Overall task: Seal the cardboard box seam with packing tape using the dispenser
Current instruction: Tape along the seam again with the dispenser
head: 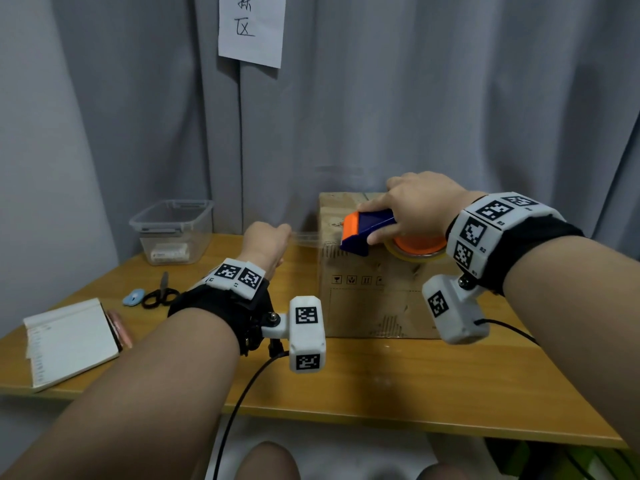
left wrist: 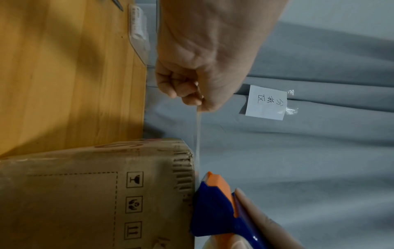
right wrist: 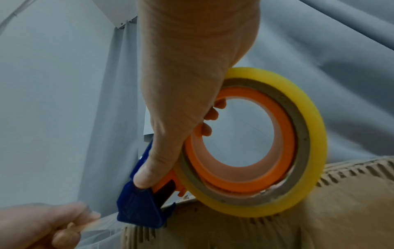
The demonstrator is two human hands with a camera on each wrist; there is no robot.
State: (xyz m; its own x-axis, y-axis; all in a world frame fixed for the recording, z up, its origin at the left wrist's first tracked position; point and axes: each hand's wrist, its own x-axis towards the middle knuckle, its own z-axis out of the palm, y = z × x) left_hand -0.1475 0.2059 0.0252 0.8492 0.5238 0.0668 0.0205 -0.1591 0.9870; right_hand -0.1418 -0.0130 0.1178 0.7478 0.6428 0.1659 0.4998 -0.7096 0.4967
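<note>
Your right hand (head: pixel 420 209) grasps the dispenser (head: pixel 367 232) on the box (head: pixel 370 299) top, near its left edge. Your left hand (head: pixel 266 245) pinches the tape (left wrist: pixel 198 134) stretched taut beyond that edge. The tub (head: pixel 173 230), scissors (head: pixel 161 294) and notebook (head: pixel 71 341) lie well left on the table (head: pixel 381 393).

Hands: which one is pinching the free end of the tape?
The left hand. It pinches the clear tape strip stretched off the box's left edge; the right hand grips the blue-and-orange dispenser on top of the cardboard box.
</note>
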